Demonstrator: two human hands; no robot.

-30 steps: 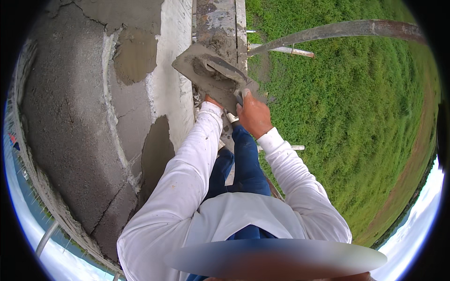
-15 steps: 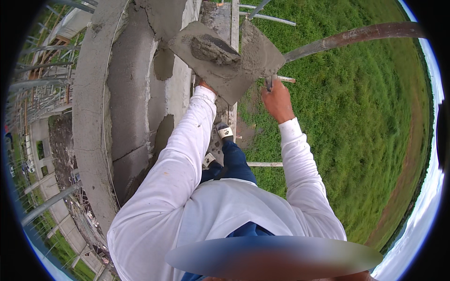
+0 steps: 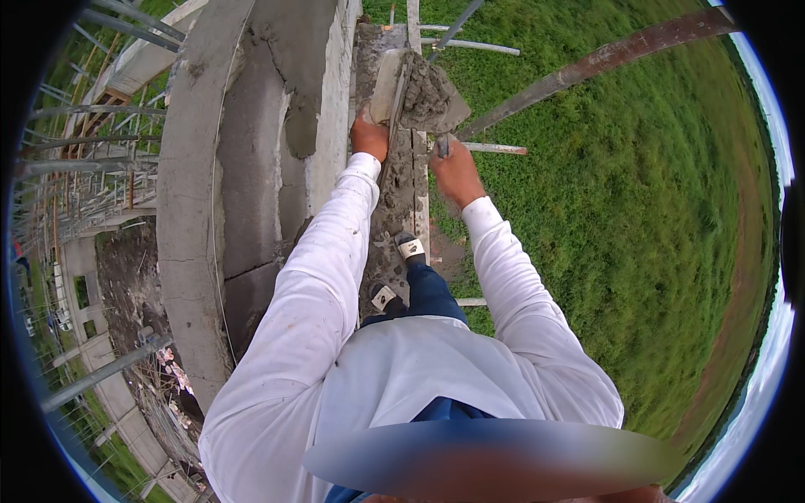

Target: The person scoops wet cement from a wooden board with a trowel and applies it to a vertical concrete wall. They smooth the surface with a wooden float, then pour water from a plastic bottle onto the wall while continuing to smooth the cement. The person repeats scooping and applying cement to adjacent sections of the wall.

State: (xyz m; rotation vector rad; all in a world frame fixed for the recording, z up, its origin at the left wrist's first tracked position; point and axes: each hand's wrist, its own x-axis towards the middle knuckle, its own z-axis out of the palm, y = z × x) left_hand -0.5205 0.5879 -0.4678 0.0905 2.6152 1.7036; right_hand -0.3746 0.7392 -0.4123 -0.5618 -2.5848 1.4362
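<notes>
My left hand (image 3: 369, 138) grips the underside of a square mortar board (image 3: 394, 88) that is tilted up on edge beside the grey wall (image 3: 251, 168). A heap of wet grey mortar (image 3: 428, 88) lies on the board. My right hand (image 3: 455, 172) is closed on a trowel handle (image 3: 442, 147), its blade reaching up into the mortar. Both arms wear long white sleeves. I stand on a mortar-caked plank (image 3: 394, 201), feet in sandals (image 3: 409, 246).
A fresh wet plaster patch (image 3: 302, 126) sits on the wall left of the board. Scaffold pipes (image 3: 587, 63) cross above green grass (image 3: 637, 218) far below on the right. Bare rebar and rubble (image 3: 84, 184) lie at the left.
Both hands have moved up and away from me. The board has swung from nearly flat to tilted on edge near the wall, and the view has shifted along the wall.
</notes>
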